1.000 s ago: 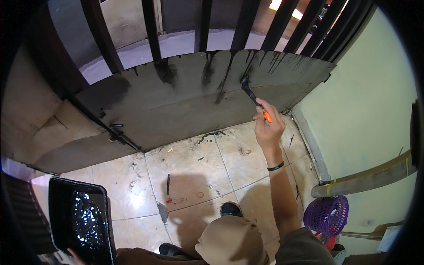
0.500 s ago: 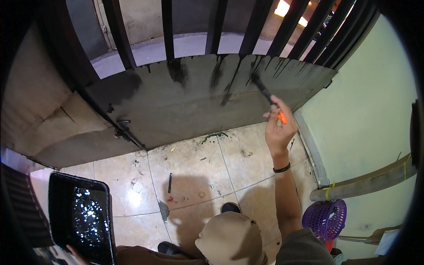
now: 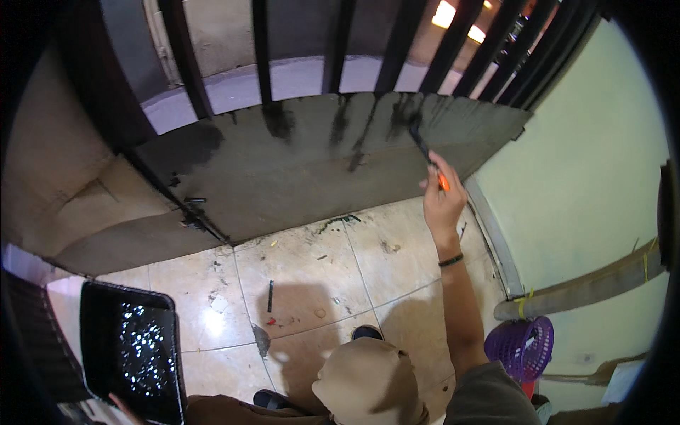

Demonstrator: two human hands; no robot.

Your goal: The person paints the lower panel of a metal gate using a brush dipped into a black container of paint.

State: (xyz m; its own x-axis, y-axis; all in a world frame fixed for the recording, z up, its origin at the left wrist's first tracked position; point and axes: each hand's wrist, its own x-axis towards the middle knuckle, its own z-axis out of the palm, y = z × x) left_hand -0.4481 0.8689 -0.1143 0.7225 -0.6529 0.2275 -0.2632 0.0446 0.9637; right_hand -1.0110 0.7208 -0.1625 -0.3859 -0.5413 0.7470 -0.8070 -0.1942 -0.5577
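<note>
My right hand point(image 3: 444, 209) grips a paintbrush point(image 3: 419, 142) with a dark stem and an orange handle end. The bristles press against the grey gate panel point(image 3: 283, 180), just below its upper edge, where a dark smear spreads. Black patches and drips run down the panel under several of the bars. At the lower left, a black tray point(image 3: 129, 288) holds glossy black paint point(image 3: 145, 347). Of my left hand point(image 3: 123, 406), only one digit shows, lying over the tray's near edge as it holds the tray; the remaining fingers are hidden beneath.
Dark upright bars point(image 3: 336, 46) rise above the panel. A latch point(image 3: 195, 200) juts out at the gate's left seam. Scraps and a dark strip point(image 3: 270, 296) lie on the tiled floor point(image 3: 297, 265). On the right are a pale green wall point(image 3: 567, 191), a pipe point(image 3: 574, 290) and a purple basket point(image 3: 520, 347).
The brush has shifted slightly against the panel, and the dark smear around its bristles is wider. The whole view has moved a little. The tray stays at the lower left.
</note>
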